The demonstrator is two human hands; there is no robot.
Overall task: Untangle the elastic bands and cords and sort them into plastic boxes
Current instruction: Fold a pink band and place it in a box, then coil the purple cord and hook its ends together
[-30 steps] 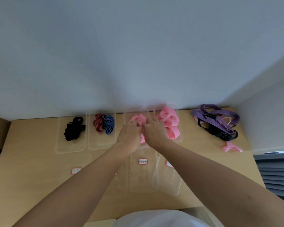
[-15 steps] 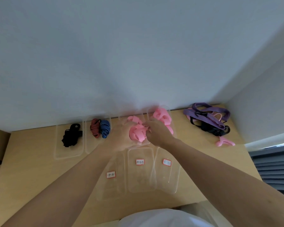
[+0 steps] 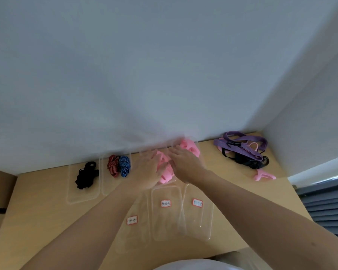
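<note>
A bundle of pink elastic bands point(image 3: 165, 173) lies in a clear plastic box point(image 3: 174, 181) at the back middle of the wooden table point(image 3: 37, 221). My left hand point(image 3: 146, 170) rests palm-down on its left side, fingers stretched out and blurred. My right hand point(image 3: 185, 162) lies on its right side, thumb against the pink. Behind my right hand, a second pink bundle point(image 3: 189, 146) fills the neighbouring box. A tangle of purple and black straps point(image 3: 242, 151) lies loose at the back right, with a pink piece point(image 3: 263, 175) in front of it.
At the left, one clear box point(image 3: 82, 197) holds a black cord point(image 3: 86, 175); the one beside it holds a red striped cord point(image 3: 113, 165) and a blue striped cord point(image 3: 124, 166). Three clear labelled lids point(image 3: 166, 221) lie in front of my hands. The wall runs close behind the boxes.
Both hands had the pink bundle pinched between them above the box. It now lies lower in the box, with the fingers spread flat over it.
</note>
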